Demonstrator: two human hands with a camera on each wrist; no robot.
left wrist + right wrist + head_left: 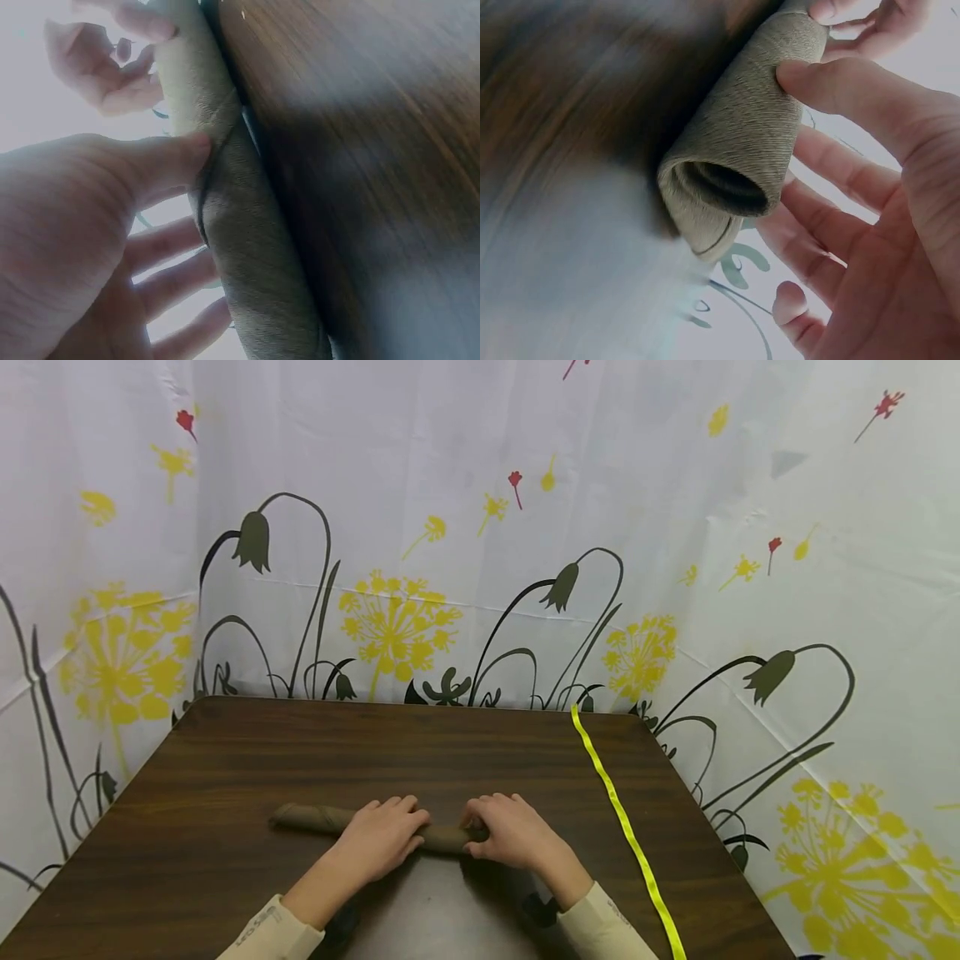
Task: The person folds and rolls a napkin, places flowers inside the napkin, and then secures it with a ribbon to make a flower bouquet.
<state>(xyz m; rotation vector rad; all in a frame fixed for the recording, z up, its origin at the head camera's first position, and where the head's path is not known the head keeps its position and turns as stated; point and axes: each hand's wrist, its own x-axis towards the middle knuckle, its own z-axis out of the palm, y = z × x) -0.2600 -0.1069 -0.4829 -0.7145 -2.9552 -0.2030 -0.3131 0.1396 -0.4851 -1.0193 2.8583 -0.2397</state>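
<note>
An olive-brown cloth roll [307,818], finely ribbed, lies crosswise on the dark wooden table [300,752]. My left hand [382,839] grips the roll near its middle, thumb on the near side and fingers behind it. Toward the right end, my right hand [517,835] holds it the same way. In the right wrist view the hollow end of the rolled cloth [727,127] shows, with a loose flap hanging below the opening. A slanting fold line crosses the cloth roll [255,247] in the left wrist view.
A bright yellow ribbon [622,814] runs down the table's right side, from the back edge to the front of the view. Behind the table hangs a white curtain [450,460] printed with yellow, red and dark green flowers.
</note>
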